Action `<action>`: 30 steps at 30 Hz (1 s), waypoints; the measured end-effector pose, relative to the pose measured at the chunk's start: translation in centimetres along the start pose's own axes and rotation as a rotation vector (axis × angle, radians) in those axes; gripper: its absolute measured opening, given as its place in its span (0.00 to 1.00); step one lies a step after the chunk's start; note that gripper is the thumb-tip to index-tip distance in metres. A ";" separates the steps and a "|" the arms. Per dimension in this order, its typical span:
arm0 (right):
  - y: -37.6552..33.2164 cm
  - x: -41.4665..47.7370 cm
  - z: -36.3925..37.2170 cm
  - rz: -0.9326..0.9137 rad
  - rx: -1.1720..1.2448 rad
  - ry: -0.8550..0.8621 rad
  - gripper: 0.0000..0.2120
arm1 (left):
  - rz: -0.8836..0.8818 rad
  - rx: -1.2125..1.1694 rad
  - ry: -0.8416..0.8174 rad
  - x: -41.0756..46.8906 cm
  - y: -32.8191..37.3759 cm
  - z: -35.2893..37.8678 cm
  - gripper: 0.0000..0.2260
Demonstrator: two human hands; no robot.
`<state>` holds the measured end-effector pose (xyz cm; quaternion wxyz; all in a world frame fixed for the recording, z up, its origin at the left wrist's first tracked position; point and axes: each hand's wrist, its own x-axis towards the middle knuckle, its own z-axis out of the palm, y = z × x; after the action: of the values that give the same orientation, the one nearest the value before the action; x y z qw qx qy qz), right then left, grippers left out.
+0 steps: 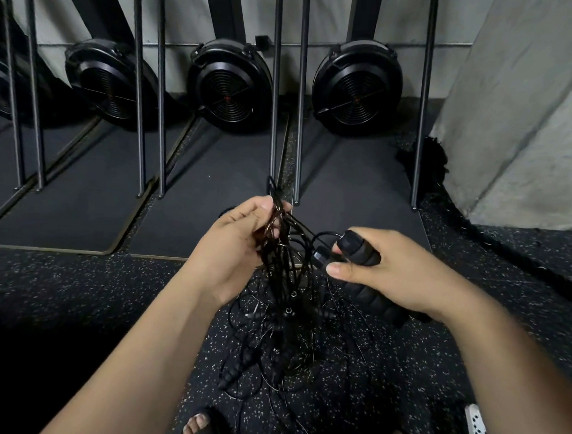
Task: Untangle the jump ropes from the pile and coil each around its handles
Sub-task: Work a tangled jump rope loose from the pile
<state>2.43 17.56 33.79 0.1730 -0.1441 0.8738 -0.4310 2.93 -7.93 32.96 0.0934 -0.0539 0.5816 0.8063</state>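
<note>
Speckled black rubber flooring (78, 289) runs back to a wall where upright fan-wheel machines (231, 86) stand behind thin metal rails.

Left of centre, the left hand (234, 247) is raised above the floor, its fingers curled round a thick bunch of thin black cords (281, 246), which it lifts clear. Strands hang from that bunch straight down into the pile (289, 345), which lies on the floor between the forearms. A ribbed loose handle (233, 373) rests at the pile's lower left edge.

To the right, the right hand (384, 270) grips two black padded handles (358, 252) side by side, thumb across them, with cord looping from their caps back to the lifted bunch. A grey concrete pillar (529, 96) fills the far right.

I judge the work to be early. One pair of handles appears found and gathered, but its rope is still knotted into the mass, no finished coil is in sight, and the other ropes remain tangled.
</note>
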 end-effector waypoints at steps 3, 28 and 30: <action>0.2 0.4 0.0 -0.022 -0.055 0.097 0.11 | -0.031 -0.082 -0.044 -0.2 0.4 0.4 0.10; -2.0 -0.6 -0.7 -0.223 0.173 0.195 0.11 | 0.126 0.470 -0.044 0.8 -1.5 -0.5 0.21; -1.9 -0.5 -0.7 -0.214 0.198 0.210 0.11 | 0.159 0.534 -0.089 0.9 -1.7 -0.5 0.21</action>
<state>2.80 17.14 35.76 0.0472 -0.1728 0.8199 -0.5437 2.41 -7.81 31.04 0.0663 0.0537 0.7710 0.6311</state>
